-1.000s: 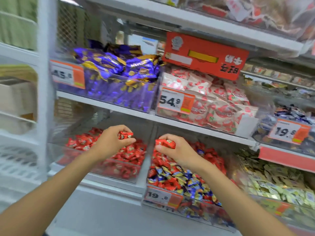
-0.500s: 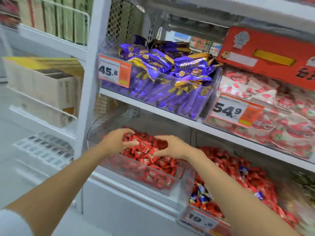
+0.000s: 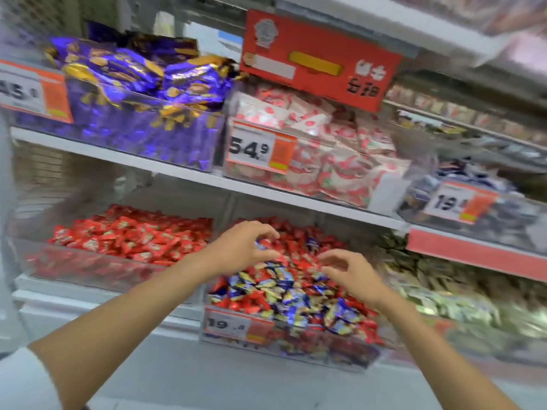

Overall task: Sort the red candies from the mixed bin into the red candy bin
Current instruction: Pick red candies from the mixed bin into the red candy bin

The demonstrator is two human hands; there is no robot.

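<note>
Here, mixed bin [image 3: 325, 352], glossy red candies [image 3: 305, 236] among blue-gold wrappers [image 3: 282, 279]; left hand [image 3: 238, 248], right hand [image 3: 350, 276] loosely curled, empty

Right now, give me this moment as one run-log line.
left hand open over mixed bin | right hand open over it too | held: nothing visible | red candy bin: adjacent, left

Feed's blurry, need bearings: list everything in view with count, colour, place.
red candy bin: one, clear, lower shelf, left
red candies: many, red, filling that bin
mixed bin: one, clear, lower shelf, middle
mixed candies: many, red and blue-gold, in mixed bin
purple packs: many, purple-gold, upper shelf, left
white packs: many, white-red, upper shelf, middle
price tags: four, white-orange, bin fronts
red sign: one, red, above white packs
left hand: one, empty, over mixed bin
right hand: one, empty, over mixed bin
</note>
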